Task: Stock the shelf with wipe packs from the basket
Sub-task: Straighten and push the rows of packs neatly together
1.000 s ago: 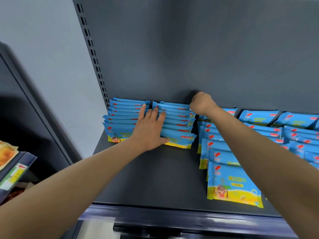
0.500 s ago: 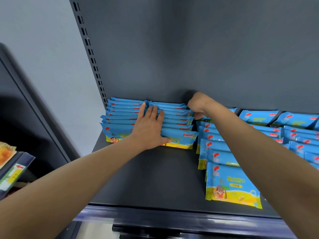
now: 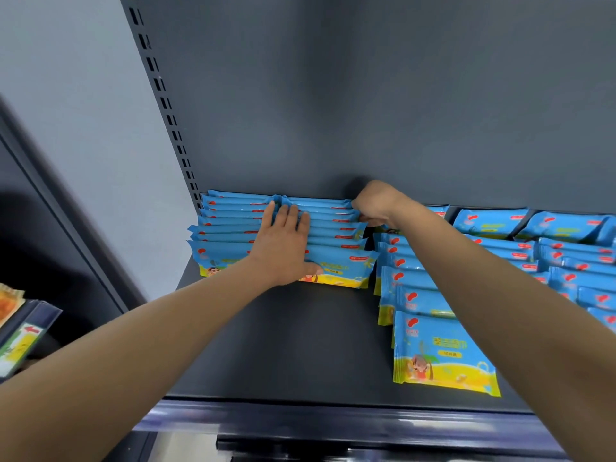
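Note:
Blue and yellow wipe packs stand in leaning rows on the dark shelf (image 3: 300, 345). My left hand (image 3: 283, 248) lies flat with straight fingers across the leftmost row (image 3: 230, 228) and the second row (image 3: 336, 228), pressing on them. My right hand (image 3: 373, 205) is curled at the back, by the rear panel, and grips the right ends of the second row's back packs. A third row (image 3: 416, 305) runs under my right forearm, ending in a front pack (image 3: 440, 355). No basket is in view.
More rows of wipe packs (image 3: 566, 255) fill the shelf to the right. A slotted upright (image 3: 160, 85) borders the shelf on the left. The shelf's front lip (image 3: 333, 425) is near me. A neighbouring shelf at far left holds an orange packet (image 3: 10, 305) and a price tag (image 3: 23, 341).
My right hand has moved a little left and down onto the pack ends. The gap between the two left rows has closed. My left hand has stayed flat on them.

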Motion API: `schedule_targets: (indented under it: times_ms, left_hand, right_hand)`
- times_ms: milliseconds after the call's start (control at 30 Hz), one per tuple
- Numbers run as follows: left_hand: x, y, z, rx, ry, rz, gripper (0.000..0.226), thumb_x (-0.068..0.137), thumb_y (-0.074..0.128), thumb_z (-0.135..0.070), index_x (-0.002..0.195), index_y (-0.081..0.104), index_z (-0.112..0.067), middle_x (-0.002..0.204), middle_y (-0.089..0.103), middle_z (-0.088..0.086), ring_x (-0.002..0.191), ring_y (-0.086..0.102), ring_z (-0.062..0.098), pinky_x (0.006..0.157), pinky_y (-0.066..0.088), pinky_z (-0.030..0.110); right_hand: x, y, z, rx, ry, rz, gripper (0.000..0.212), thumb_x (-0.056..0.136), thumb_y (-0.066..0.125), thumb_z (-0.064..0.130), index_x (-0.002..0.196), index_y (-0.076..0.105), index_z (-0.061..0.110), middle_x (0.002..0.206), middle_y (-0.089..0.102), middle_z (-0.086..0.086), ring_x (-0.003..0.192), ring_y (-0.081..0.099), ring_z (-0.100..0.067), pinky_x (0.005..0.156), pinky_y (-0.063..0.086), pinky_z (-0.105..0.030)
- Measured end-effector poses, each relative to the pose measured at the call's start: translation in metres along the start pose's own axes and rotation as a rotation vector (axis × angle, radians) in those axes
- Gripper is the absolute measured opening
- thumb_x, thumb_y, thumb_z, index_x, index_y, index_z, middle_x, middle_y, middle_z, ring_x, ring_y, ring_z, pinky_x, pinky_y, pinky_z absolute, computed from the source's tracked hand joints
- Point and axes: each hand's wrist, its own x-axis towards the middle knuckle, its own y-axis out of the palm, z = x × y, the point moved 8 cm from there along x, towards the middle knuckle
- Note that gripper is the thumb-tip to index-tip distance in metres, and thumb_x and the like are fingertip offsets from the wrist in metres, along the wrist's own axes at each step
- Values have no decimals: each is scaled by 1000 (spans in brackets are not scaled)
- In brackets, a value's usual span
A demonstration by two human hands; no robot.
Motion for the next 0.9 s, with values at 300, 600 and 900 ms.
schedule_targets:
  times_ms: [300, 600, 900]
  left_hand:
    - [0, 0, 6, -132, 26, 39, 104, 74, 46, -74, 148, 5, -14, 156, 8, 11, 144, 2, 26, 115, -8, 46]
    - [-31, -1, 61, -101, 28, 13, 114, 64, 68, -64, 148, 7, -17, 156, 10, 6, 143, 9, 24, 115, -1, 43]
    - [-40, 18, 80, -56, -21, 97, 79, 91, 52, -37, 148, 4, -10, 155, 9, 14, 143, 9, 29, 116, 7, 40]
  right_hand:
    - [-49, 19, 28, -682, -194, 182, 70, 73, 73, 47, 128, 51, 8, 126, 55, -9, 113, 53, -27, 89, 44, -35]
    - [-49, 38, 31, -844, -190, 113, 80, 67, 81, 37, 131, 40, 13, 127, 47, -9, 120, 41, -30, 89, 44, -37]
    - [-55, 45, 38, -902, -137, 48, 72, 70, 80, 36, 127, 44, 11, 124, 51, -8, 121, 40, -28, 88, 47, -39]
